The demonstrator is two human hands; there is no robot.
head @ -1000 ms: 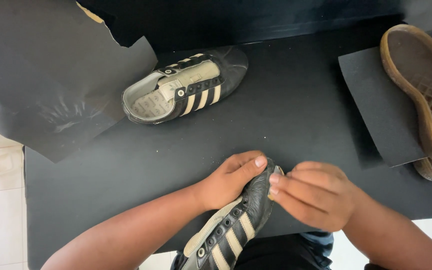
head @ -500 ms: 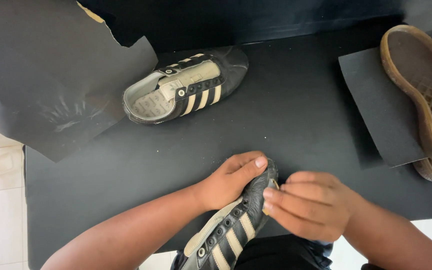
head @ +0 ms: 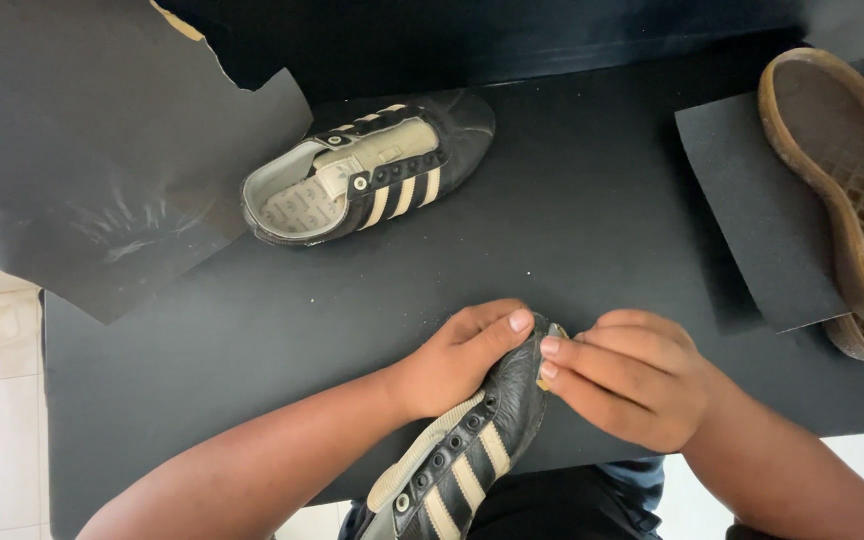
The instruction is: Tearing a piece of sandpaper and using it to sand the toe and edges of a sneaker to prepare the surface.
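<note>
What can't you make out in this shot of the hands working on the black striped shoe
Head view only:
- Toe of the held shoe: covered by the left hand and right hand.
- A small pale object at the right hand's fingertips: mostly hidden, too small to identify.
- Held shoe's heel: cut off by the bottom edge.
- Tan soles: cut off by the right edge; the lower one lies mostly under the upper.
- Second shoe: its far side faces away.

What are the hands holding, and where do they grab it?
Both the left hand and right hand grip a black striped shoe at its toe end.
</note>
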